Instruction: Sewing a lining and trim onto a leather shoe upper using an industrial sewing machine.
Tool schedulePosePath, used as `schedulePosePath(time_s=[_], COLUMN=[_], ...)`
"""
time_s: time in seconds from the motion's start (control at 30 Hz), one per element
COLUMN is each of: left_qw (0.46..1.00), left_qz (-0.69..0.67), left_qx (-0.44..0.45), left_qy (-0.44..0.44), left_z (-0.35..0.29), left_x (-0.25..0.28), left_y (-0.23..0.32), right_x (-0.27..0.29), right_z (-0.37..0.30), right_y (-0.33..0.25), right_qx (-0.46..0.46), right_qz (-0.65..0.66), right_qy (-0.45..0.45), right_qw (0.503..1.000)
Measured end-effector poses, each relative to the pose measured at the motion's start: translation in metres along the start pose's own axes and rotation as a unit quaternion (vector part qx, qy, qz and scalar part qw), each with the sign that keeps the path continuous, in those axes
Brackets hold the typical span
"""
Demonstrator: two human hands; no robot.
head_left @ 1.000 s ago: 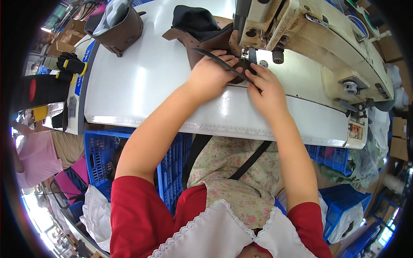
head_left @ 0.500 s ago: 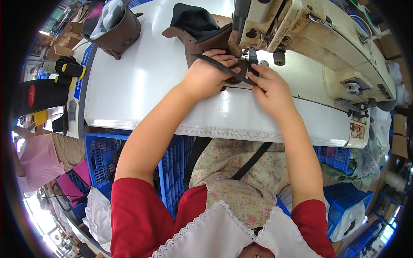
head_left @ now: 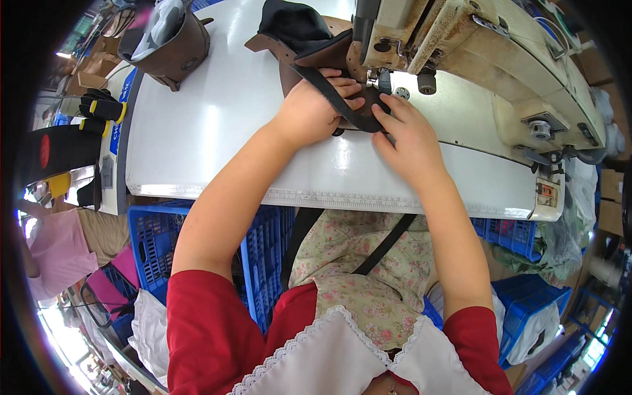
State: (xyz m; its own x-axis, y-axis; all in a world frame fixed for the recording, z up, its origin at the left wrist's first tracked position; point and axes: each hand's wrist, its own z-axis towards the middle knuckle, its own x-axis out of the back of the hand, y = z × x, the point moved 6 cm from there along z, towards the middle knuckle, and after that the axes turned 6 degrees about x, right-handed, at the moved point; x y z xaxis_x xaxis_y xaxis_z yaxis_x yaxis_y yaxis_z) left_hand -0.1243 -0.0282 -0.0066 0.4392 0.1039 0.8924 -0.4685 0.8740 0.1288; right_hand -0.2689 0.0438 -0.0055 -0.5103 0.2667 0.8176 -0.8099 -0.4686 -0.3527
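A brown leather piece (head_left: 289, 78) with black lining (head_left: 294, 25) lies on the white table under the sewing machine (head_left: 480, 79). My left hand (head_left: 308, 112) rests on the leather with fingers stretched toward the presser foot (head_left: 378, 79). A black strip (head_left: 331, 94) loops across the back of that hand and curves to the right, its end lying close to the foot. My right hand (head_left: 411, 137) lies just right of it, fingertips on the strip's edge near the foot, thumb apart. The needle itself is hard to make out.
A brown leather pouch (head_left: 176, 56) with pale stuffing stands at the table's back left. A ruler strip (head_left: 342, 202) runs along the front edge. Blue crates (head_left: 268, 247) stand below the table. Black and yellow gloves (head_left: 105, 108) hang at the left. A person in pink (head_left: 62, 243) is beyond.
The black strip's right end has swung in closer to the leather, and its loop bows lower. My right hand has shifted slightly left. The leather has slid a little up and left.
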Motion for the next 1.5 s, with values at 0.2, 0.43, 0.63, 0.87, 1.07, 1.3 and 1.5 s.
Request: schedulePosePath(time_s=[0.2,0.43,0.63,0.87,1.07,1.3,1.5], left_qw=[1.0,1.0,1.0,0.995,0.997,0.982,0.982], left_qz=[-0.017,-0.019,0.012,0.03,0.013,0.057,0.05], left_qx=[-0.005,-0.001,-0.022,0.056,0.045,-0.017,-0.031], left_qy=[0.014,0.023,-0.016,-0.077,-0.066,-0.18,-0.178], left_z=[0.004,0.008,0.004,-0.034,-0.012,0.025,0.021], left_x=[-0.001,-0.001,0.002,0.043,0.071,0.029,0.022], left_y=[-0.009,-0.011,-0.006,0.029,0.036,0.002,-0.004], right_x=[-0.003,-0.003,-0.004,-0.005,-0.007,-0.006,-0.007], right_z=[0.003,0.006,0.0,-0.005,-0.007,-0.009,-0.01], right_y=[0.002,0.0,-0.008,-0.007,-0.008,-0.007,-0.005], right_qx=[-0.012,0.004,-0.023,-0.008,-0.015,-0.003,-0.009], right_qz=[-0.014,-0.006,0.046,0.021,0.008,0.004,0.008], right_qy=[0.01,0.038,0.075,0.112,0.114,0.106,0.091], right_qw=[1.0,0.999,0.996,0.993,0.993,0.994,0.996])
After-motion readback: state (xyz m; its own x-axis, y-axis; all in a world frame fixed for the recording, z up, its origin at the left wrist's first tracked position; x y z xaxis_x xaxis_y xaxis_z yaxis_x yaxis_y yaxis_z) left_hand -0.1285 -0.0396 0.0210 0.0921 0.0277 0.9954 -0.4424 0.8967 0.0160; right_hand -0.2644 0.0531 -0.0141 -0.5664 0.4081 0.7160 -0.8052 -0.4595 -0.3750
